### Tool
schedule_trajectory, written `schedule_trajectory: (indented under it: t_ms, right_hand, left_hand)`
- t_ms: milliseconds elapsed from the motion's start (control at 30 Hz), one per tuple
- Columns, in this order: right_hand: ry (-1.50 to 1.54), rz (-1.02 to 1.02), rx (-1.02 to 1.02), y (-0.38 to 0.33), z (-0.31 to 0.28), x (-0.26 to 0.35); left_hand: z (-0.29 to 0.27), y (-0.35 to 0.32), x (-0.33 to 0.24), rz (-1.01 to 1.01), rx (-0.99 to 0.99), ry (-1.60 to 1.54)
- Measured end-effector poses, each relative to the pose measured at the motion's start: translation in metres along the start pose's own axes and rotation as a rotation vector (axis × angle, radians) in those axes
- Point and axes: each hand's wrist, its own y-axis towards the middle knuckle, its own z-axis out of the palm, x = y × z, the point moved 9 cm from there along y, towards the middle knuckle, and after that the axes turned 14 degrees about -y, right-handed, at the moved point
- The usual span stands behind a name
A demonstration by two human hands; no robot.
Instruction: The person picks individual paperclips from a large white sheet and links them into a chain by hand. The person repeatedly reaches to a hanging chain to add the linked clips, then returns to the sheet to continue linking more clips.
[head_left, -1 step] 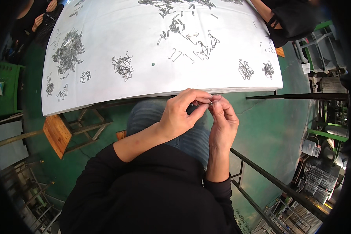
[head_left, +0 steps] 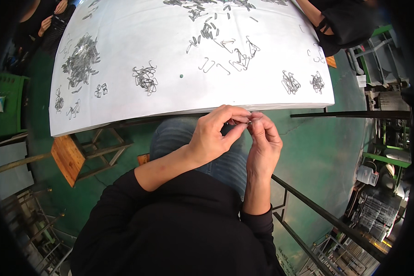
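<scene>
Beyond the near edge of the white-covered table (head_left: 179, 99), over my lap, both hands meet fingertip to fingertip. My left hand (head_left: 215, 131) is closed in a pinch, thumb against fingers. Facing it, my right hand (head_left: 265, 140) is closed the same way, its thumb pressed on the fingers. Between the fingertips shows a bit of a small grey metal piece (head_left: 250, 123); the fingers hide most of its shape. Bent wire hooks (head_left: 239, 62) lie loose on the table ahead of my hands, and a tangled heap of wire hooks (head_left: 145, 79) lies to the left.
Narrow metal loops (head_left: 80, 62) form a large pile at the table's left. Small wire heaps (head_left: 290, 83) sit near the right corner. A tiny green bead-like thing (head_left: 181, 76) lies mid-table. Other people's arms (head_left: 313, 14) reach the far corners. A wooden stool (head_left: 68, 158) stands below left.
</scene>
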Motion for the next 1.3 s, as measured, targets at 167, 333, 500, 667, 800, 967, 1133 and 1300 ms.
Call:
schedule_trajectory:
  t_ms: [167, 333, 500, 667, 800, 967, 1133, 1300]
  right_hand:
    - [-0.004, -0.207, -0.023, -0.001, 0.005, 0.012]
    - [-0.053, -0.310, -0.047, 0.005, 0.008, 0.022]
    - [-0.103, -0.315, -0.008, 0.005, 0.013, 0.026]
    - [-0.161, -0.338, 0.052, 0.001, 0.023, 0.029]
    - [-0.149, -0.296, 0.039, 0.002, 0.024, 0.026]
    - [-0.178, -0.290, 0.056, 0.003, 0.025, 0.023]
    - [-0.203, -0.279, 0.035, 0.002, 0.021, 0.018]
    - [-0.201, -0.323, 0.040, 0.003, 0.021, 0.018]
  left_hand:
    - [0.000, 0.001, 0.002, 0.013, 0.026, 0.009]
    - [-0.057, 0.043, 0.037, 0.037, -0.059, 0.269]
    - [-0.139, 0.111, 0.087, -0.006, -0.213, 0.860]
    - [-0.132, 0.122, 0.118, -0.054, -0.051, 1.229]
    - [-0.115, 0.121, 0.123, 0.017, 0.159, 1.439]
    - [-0.111, 0.126, 0.127, -0.029, 0.221, 1.497]
    - [-0.112, 0.131, 0.121, -0.048, 0.222, 1.435]
    - [-0.103, 0.115, 0.094, -0.298, 0.109, 0.617]
